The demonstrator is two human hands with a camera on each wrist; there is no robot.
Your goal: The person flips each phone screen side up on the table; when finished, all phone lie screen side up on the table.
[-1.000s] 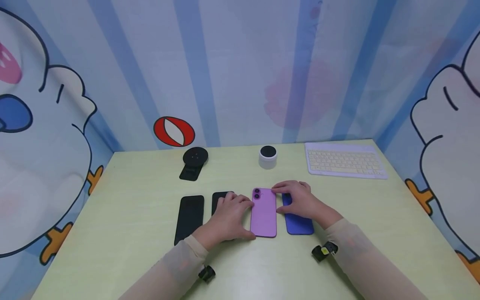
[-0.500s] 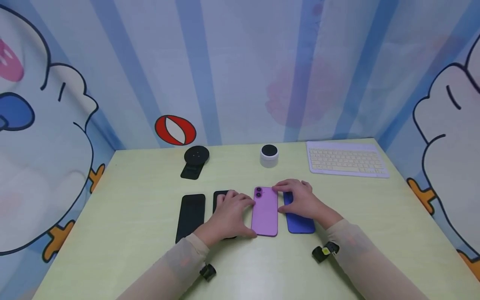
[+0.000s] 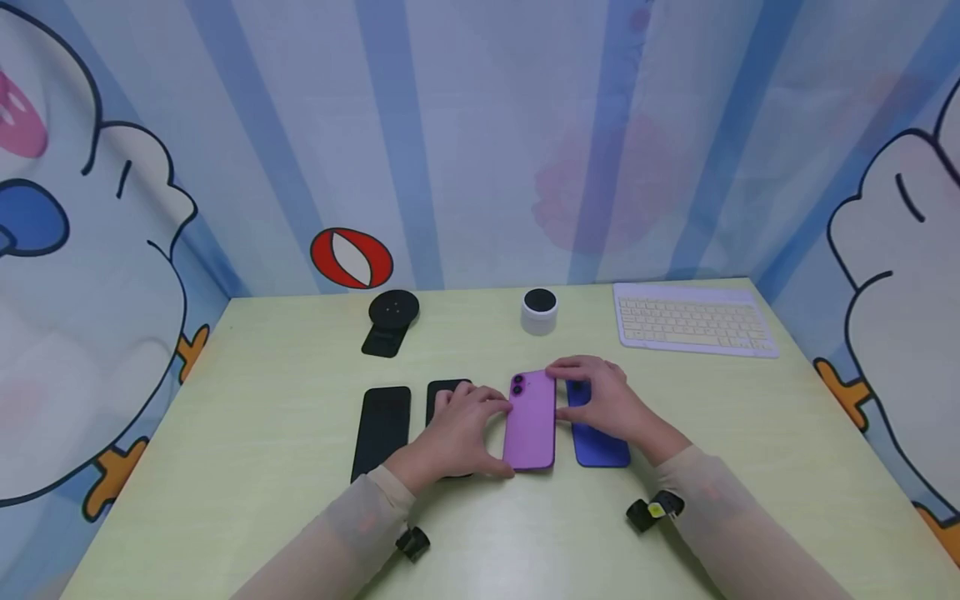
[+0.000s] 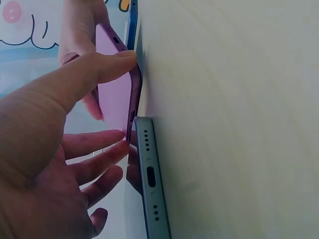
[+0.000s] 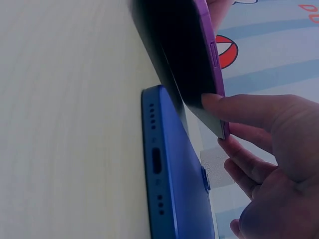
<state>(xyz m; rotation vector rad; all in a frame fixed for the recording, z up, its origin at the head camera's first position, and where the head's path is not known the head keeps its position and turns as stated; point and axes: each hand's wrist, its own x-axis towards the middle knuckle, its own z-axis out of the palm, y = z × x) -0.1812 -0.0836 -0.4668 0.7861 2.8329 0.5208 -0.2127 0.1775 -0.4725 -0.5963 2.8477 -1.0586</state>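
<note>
Since half a second ago, the pink phone has tilted, its right edge raised off the table; it is just left of the blue phone. My right hand, partly over the blue phone, pinches that raised edge between thumb and fingers. My left hand, left of the blue phone, grips the opposite edge, thumb at the near corner. Farther left of the blue phone lies a black phone; beyond it, slightly left, stands a white cylinder, and beyond right, a keyboard.
</note>
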